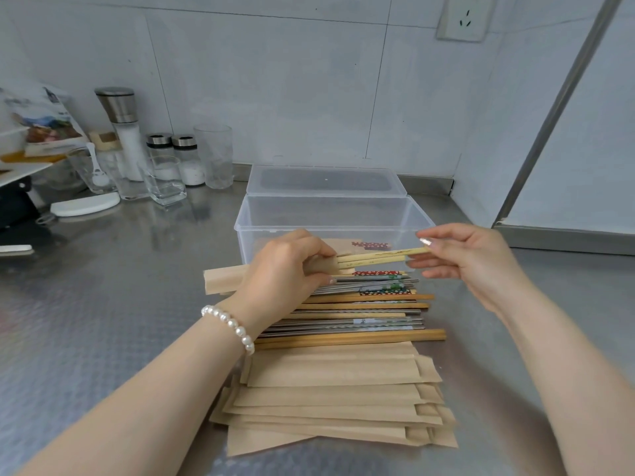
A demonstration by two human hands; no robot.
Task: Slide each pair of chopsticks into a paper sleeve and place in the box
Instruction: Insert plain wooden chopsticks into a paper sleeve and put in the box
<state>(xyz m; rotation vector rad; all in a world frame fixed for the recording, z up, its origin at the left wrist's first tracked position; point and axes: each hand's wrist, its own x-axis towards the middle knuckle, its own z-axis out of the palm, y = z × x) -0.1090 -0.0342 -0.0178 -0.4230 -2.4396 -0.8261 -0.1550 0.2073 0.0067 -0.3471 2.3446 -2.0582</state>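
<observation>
Near the front edge of the steel surface (pixel 103 304) lies a stack of paper sleeves (pixel 336 400), with loose chopsticks (pixel 360 317) piled just behind it. Above the pile, the left hand (pixel 285 269) grips one sleeve (pixel 223 280) while the right hand (pixel 470 255) pinches a pair of chopsticks (pixel 378 257) partly inside it. Behind them, toward the back edge, stands the open clear box (pixel 330 211).

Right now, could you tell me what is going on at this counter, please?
A person is sleeving chopsticks. The left hand grips a paper sleeve at its mouth, while the right hand pinches the end of a light wooden pair partly slid into it. More loose chopsticks and a stack of empty sleeves lie nearer the person. The clear box behind stands open.
</observation>
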